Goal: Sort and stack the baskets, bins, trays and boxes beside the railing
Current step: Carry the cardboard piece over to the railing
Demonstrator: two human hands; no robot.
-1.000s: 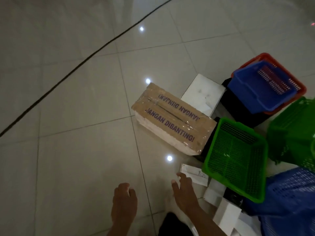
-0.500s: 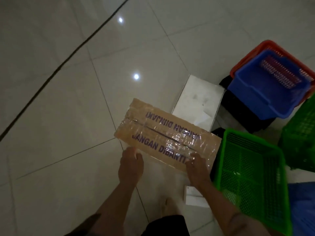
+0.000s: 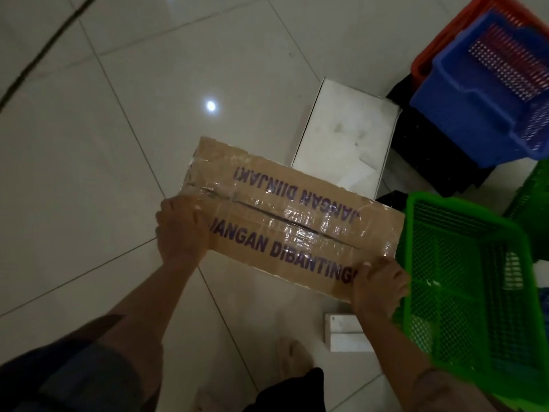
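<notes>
A taped cardboard box [image 3: 285, 215] printed with purple words lies on the tiled floor in the middle of the view. My left hand [image 3: 181, 230] grips its near left end, fingers curled over the top edge. My right hand [image 3: 378, 288] grips its near right corner. A white box [image 3: 344, 135] lies just behind it. Right of the cardboard box stands a green mesh basket [image 3: 466, 281], touching or nearly touching it.
At the top right a blue bin [image 3: 481, 96] sits inside a red basket [image 3: 439, 40], with a black tray [image 3: 436, 156] below them. Another green basket [image 3: 534, 200] shows at the right edge. Small white boxes [image 3: 344, 333] lie by my bare foot [image 3: 292, 356].
Both hands went from hovering low over the floor to the cardboard box and now hold its near edge. The view has moved closer to the box.
</notes>
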